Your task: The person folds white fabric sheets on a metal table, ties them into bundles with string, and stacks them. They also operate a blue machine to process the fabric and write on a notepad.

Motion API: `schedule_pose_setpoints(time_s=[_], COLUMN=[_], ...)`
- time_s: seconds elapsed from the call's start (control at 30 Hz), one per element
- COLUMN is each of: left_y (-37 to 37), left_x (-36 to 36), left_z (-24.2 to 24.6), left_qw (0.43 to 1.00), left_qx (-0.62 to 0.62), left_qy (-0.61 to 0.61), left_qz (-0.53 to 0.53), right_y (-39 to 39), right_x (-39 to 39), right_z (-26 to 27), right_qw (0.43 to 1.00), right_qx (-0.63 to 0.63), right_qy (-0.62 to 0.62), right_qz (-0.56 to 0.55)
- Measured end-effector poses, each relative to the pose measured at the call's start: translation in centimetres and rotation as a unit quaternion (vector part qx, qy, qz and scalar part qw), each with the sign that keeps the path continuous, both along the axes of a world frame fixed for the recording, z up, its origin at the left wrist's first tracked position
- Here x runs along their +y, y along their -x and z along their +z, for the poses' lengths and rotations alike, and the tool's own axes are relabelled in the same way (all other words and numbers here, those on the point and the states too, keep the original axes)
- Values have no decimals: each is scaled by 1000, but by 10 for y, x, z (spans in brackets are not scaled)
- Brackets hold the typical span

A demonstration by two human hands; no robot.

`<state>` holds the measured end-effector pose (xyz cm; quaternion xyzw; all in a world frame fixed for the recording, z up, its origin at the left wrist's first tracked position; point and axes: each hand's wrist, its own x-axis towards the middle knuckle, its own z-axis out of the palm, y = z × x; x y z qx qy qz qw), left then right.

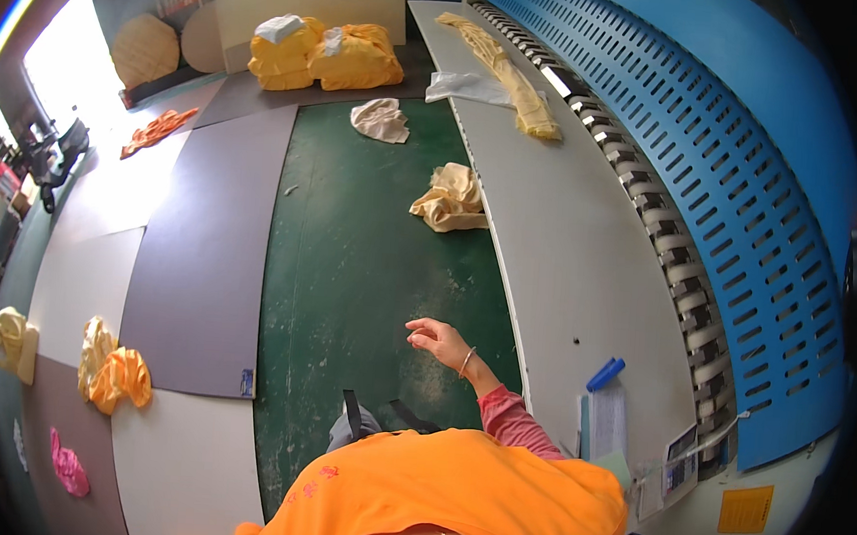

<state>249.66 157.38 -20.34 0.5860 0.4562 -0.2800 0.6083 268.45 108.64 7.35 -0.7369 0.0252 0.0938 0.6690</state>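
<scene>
My right hand (pixel 439 342) hangs over the green floor (pixel 354 278), in front of my orange top (pixel 452 482). Its fingers are loosely curled and somewhat apart, with nothing seen in them. A bracelet circles the wrist below a pink-red sleeve. To the right runs the long grey table (pixel 583 262) of a blue machine. On its near end lie a blue clip (pixel 605 374), papers (pixel 608 422) and a calculator (pixel 682 459). A crumpled cream cloth (pixel 451 199) rests on the floor against the table's edge. My left hand is out of view.
Rollers (pixel 666 238) line the machine under its slotted blue cover (pixel 726 212). A yellow cloth strip (pixel 507 70) lies on a white plastic sheet (pixel 469 88). Yellow bundles (pixel 357 57) stand ahead; grey boards (pixel 205 254) cover the left, with an orange cloth (pixel 123 380) there. A pale cloth (pixel 380 120) lies ahead.
</scene>
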Motion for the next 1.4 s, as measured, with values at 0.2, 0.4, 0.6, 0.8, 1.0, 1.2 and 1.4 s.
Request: schedule_pose_setpoints(time_s=[0.2, 0.4, 0.6, 0.8, 1.0, 1.2, 1.4], left_y=[-186, -440, -777, -923, -907, -981, -1078], left_x=[-4, 35, -62, -130, -153, -204, -199], left_z=[3, 11, 93, 118, 48, 65, 64], left_qw=[999, 969, 950, 903, 983, 995, 993], left_qx=[8, -167, -273, -348, -150, -66, -87], left_qy=[0, 172, 9, -64, 29, -3, 15], left_qz=[42, 62, -150, -243, -97, -79, -75], right_y=[-164, -301, -406, -524, -604, -877, -1180], right_x=[-41, -126, -270, -477, -622, -625, -282], right_z=[-34, 10, 19, -33, -93, 67, 232], right_qw=[998, 978, 888, 710, 536, 471, 856], right_qx=[13, -40, -67, -134, 222, -224, -509], right_qy=[-48, -46, -192, -283, 74, 327, 33], right_qz=[-33, -200, -413, -631, -811, -788, -78])
